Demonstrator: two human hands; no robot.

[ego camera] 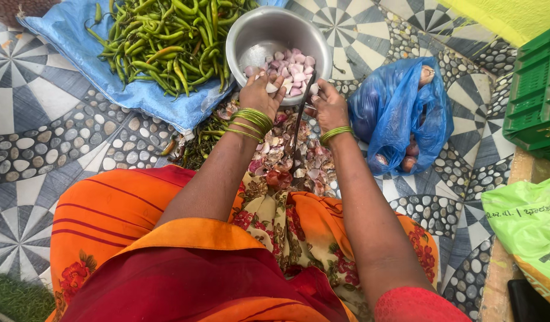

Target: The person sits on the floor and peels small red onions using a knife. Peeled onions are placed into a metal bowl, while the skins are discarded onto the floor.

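Over the bowl [279, 36], my left hand [260, 92] pinches a peeled shallot piece [271, 87]; my right hand [330, 106] grips the blade [301, 116]. Mid-peeling, I judge; dropping the piece comes next.

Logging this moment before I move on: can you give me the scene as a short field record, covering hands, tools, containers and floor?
left hand: at steel bowl rim, holding a pale onion piece
right hand: beside upright blade, gripping a piece
steel bowl: holds peeled pink onion pieces
peels: heaped under both hands
green chillies: piled on blue sheet
blue bag: unpeeled onions inside
floor: patterned tiles
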